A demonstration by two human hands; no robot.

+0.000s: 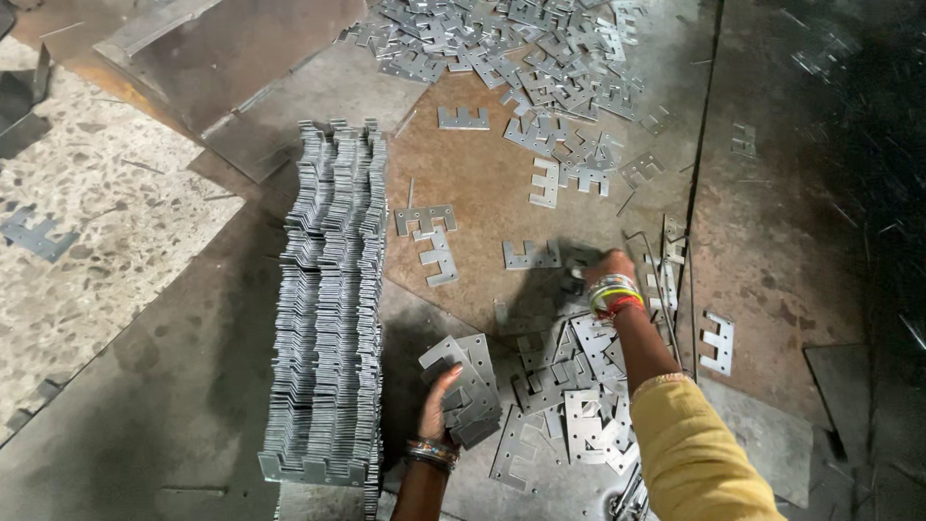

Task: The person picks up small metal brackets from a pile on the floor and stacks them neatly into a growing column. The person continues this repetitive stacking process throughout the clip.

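My left hand (436,403) holds a small sheaf of flat grey E-shaped metal plates (467,384), fanned and tilted, just right of a long row of stacked plates (330,299). My right hand (602,267), with bangles at the wrist and a yellow sleeve, reaches forward and closes on a dark plate (576,281) lying on the brown metal sheet (473,174). More loose plates (569,396) lie scattered between my two arms.
A big heap of the same plates (521,48) spreads at the top. Single plates (425,218) (718,342) lie about. A bent metal sheet (212,48) sits top left, with speckled stone floor (96,212) at left. Dark floor runs along the right.
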